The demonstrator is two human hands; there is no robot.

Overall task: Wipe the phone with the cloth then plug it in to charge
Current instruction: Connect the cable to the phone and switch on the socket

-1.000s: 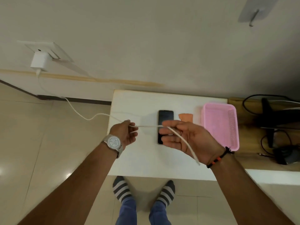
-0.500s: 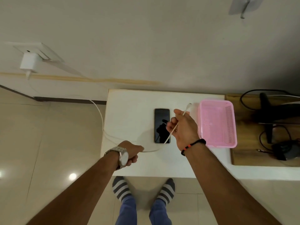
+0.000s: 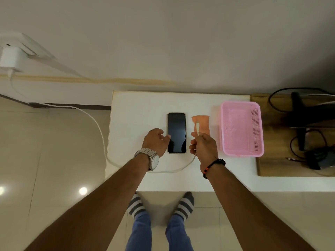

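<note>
On the white counter (image 3: pixel 137 113) a dark-screened phone (image 3: pixel 177 133) is laid face up, with an orange cloth (image 3: pixel 204 124) just beside it and a pink basket (image 3: pixel 242 128) further right. The white charging cable (image 3: pixel 101 134) is pinched near its plug end by the closed fingers (image 3: pixel 194 142) of the right hand (image 3: pixel 204 147), the plug held over the cloth. The left hand (image 3: pixel 155 142) is loosely open, nothing being gripped, its fingertips touching the phone's left edge.

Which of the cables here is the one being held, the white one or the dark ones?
The white charging cable, pinched near its plug by the right hand; the dark cables lie untouched on the wooden surface at far right.
</note>
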